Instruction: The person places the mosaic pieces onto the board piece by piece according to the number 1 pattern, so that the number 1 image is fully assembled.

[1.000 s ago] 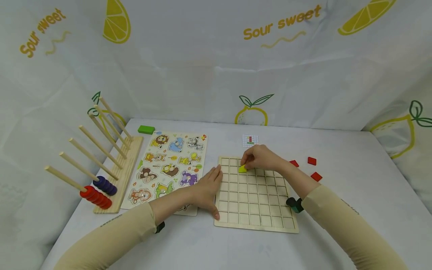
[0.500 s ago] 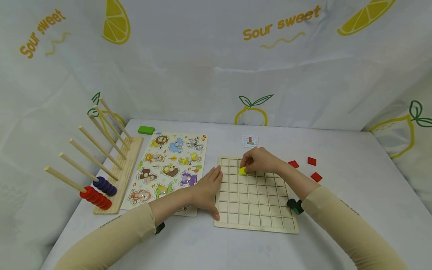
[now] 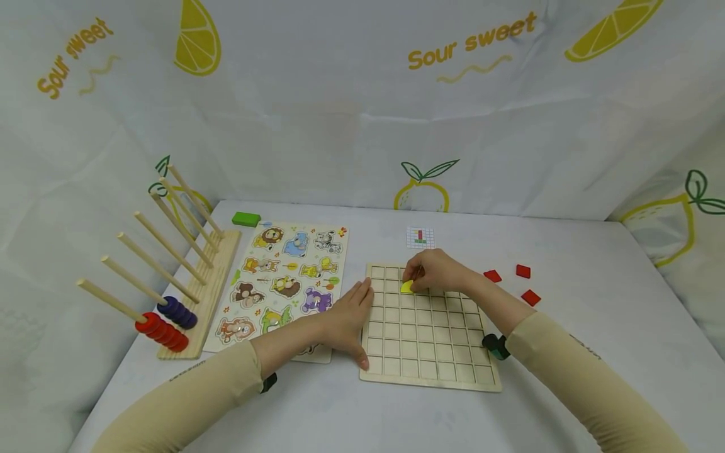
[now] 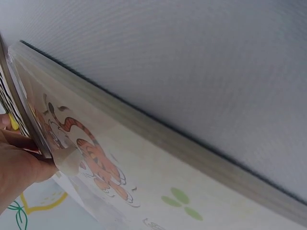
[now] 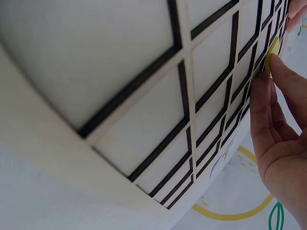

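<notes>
In the head view a wooden grid board (image 3: 427, 333) lies on the table. My right hand (image 3: 437, 270) pinches a small yellow tile (image 3: 406, 287) over a cell near the board's far left corner. The right wrist view shows the yellow tile (image 5: 274, 50) between thumb and fingers, its edge against the grid; whether it sits inside the cell I cannot tell. Along the board's left edge rests my left hand (image 3: 347, 319), fingers extended and thumb spread near the lower corner. Part of that hand (image 4: 21, 165) also appears in the left wrist view.
Left of the board lies an animal puzzle (image 3: 286, 264), with a wooden peg rack (image 3: 212, 286) bearing red and purple rings beyond it. A green block (image 3: 246, 219) sits behind the puzzle. Red tiles (image 3: 530, 297) lie to the right; a small pattern card (image 3: 420, 237) lies behind the board.
The yellow tile and the right hand have shifted very slightly toward the near side, and the tile's tilt looks a little different. The left hand has stayed in place.
</notes>
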Tool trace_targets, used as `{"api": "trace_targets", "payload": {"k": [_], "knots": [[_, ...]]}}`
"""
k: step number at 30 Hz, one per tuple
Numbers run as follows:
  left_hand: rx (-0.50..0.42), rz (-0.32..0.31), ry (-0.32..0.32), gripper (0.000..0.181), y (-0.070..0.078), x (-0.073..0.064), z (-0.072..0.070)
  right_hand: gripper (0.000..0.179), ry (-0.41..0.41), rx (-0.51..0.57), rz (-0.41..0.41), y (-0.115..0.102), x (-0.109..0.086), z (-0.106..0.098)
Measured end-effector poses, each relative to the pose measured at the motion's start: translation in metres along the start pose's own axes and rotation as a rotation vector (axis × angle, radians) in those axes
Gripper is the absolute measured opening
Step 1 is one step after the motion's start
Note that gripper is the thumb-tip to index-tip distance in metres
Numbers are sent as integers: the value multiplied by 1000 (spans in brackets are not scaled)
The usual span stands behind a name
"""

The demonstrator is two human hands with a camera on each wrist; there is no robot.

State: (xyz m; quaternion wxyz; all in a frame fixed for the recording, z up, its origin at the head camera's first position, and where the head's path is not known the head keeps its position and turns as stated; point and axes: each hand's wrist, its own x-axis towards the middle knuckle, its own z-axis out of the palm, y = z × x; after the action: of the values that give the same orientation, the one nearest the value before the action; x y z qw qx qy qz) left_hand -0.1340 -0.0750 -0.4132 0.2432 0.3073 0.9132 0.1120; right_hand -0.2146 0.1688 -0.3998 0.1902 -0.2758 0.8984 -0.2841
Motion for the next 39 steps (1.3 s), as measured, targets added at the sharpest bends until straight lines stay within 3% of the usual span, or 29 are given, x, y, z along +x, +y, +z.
{"api": "trace_targets", "payload": {"k": [18,39], "knots": [[-5,-4,3,141,-1,2,1,11,-45,-27,-20,0,0,-3],[-11,-3,-2,140,-1,0,1,13,-27,-80,-30,-1,0,-1]]}}
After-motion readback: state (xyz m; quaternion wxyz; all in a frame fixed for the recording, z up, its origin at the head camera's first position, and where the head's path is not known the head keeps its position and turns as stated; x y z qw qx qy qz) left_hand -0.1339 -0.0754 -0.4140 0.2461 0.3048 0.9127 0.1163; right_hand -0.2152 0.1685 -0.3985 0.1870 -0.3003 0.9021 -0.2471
